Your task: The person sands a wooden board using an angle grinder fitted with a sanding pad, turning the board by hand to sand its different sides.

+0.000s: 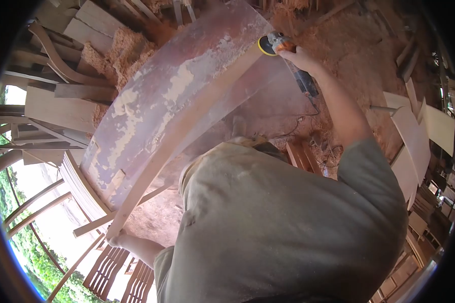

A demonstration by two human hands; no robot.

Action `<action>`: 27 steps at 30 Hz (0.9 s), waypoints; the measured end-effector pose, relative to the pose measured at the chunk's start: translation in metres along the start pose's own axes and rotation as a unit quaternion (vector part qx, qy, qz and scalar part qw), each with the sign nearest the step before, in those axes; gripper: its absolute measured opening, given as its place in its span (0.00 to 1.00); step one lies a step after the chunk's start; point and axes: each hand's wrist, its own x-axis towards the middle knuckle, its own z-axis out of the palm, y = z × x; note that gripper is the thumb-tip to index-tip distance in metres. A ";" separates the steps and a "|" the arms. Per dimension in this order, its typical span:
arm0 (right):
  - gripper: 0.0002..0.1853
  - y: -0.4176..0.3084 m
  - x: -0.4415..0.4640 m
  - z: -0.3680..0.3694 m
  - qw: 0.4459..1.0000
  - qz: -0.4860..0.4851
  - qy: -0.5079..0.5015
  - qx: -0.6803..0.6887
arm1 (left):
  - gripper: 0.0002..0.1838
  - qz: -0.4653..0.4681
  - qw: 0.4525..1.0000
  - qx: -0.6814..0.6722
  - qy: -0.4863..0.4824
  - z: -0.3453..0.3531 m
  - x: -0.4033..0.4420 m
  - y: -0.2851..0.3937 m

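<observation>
My right hand (299,58), at the upper right, is wrapped round an orange and grey power sander (282,43). Its yellow-rimmed disc (267,45) is at the upper end of a long, pale wooden board (174,134). That board slants down to the lower left across a stained, reddish work surface (159,96) with pale patches. At its lower end my left hand (117,240) grips the board; the fingers are partly hidden. The sander's dark body (304,81) hangs below my right hand with a cord trailing from it.
Curved wood pieces (60,60) and shavings (126,53) lie at the upper left. Slatted wooden panels (106,272) stand near my left arm. Pale sheets (412,139) are stacked at the right. The cord (301,118) lies on the dusty floor, near reddish wood pieces (303,156).
</observation>
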 end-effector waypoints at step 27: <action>0.22 -0.091 -0.085 0.066 0.874 0.030 -0.046 0.484 | 0.17 -0.065 0.905 -0.333 -0.256 -0.078 0.067 -0.007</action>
